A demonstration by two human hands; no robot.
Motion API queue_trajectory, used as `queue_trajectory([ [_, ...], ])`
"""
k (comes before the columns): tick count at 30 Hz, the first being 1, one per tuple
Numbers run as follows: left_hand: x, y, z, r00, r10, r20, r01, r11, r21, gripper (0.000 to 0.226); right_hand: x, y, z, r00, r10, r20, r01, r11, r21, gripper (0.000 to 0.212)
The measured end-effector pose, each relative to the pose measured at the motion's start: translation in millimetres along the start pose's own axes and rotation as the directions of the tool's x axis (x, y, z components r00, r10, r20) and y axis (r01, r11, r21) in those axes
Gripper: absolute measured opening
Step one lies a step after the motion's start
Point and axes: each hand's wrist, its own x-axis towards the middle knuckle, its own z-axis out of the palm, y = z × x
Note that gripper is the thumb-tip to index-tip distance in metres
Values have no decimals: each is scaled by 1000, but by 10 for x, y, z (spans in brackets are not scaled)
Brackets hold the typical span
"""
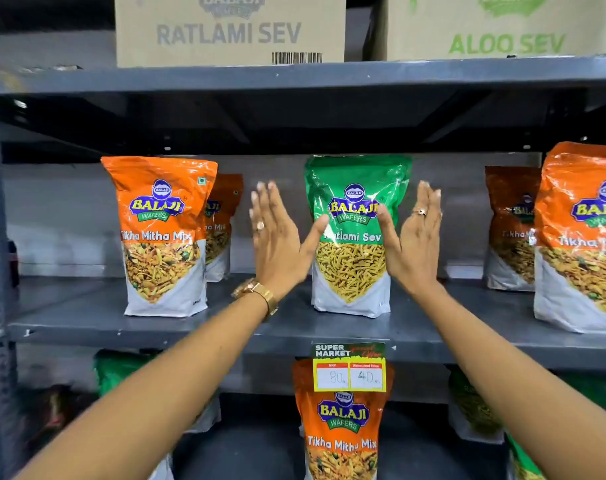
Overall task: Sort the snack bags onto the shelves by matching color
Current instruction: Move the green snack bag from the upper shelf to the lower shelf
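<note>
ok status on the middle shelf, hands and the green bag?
Left hand and right hand open, flanking green Ratlami Sev bag. Bag upright, ungripped, among orange bags. Nothing in the way.

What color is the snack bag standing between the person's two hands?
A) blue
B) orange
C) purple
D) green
D: the Ratlami Sev bag standing upright on the middle shelf is green, with the open left hand and open right hand on either side of it, while the bags further out on that shelf are orange.
</note>
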Motion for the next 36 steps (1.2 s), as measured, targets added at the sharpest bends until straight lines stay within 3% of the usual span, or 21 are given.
queue_trajectory([
  [2, -130, -6, 99, 968, -234, 87, 247, 946, -207, 96, -134, 37, 72, 988, 147, 42, -151, 982, 111, 84],
  [6, -430, -89, 340, 885, -412, 215, 464, 817, -342, 81, -480, 245, 240, 968, 200, 150, -219, 968, 120, 91],
  [9, -471, -177, 444, 823, -450, 347, 562, 731, -387, 65, -477, 403, 312, 891, 355, 282, -422, 876, 234, 103],
  [11, -467, -225, 465, 809, -401, 430, 569, 719, -399, 55, -446, 464, 323, 783, 439, 441, -602, 713, 359, 106],
  [13, -452, -244, 456, 782, -359, 510, 583, 712, -391, 52, -421, 564, 340, 708, 422, 566, -689, 589, 422, 97],
  [18, -426, -496, 512, 725, -432, 536, 681, 569, -462, 91, -450, 622, 322, 728, 329, 601, -667, 544, 509, 73],
  [23, -510, -392, 403, 797, -318, 513, 566, 690, -452, 47, -546, 553, 218, 767, 291, 572, -619, 569, 541, 65],
  [29, -656, -280, 95, 842, -288, 457, 489, 764, -420, 62, -790, 378, 40, 832, 274, 482, -526, 664, 532, 65],
  [33, -864, -82, -95, 896, -296, 331, 431, 763, -482, 59, -940, 186, -123, 878, 242, 414, -464, 642, 610, 39],
  [35, -1067, 4, -170, 939, -223, 260, 329, 800, -501, 48, -1109, 98, -365, 892, 210, 400, -437, 629, 644, 34],
  [36, -1407, 143, 50, 917, -185, 352, 349, 801, -487, 44, -1411, 303, -651, 872, 273, 407, -478, 655, 585, 37],
])
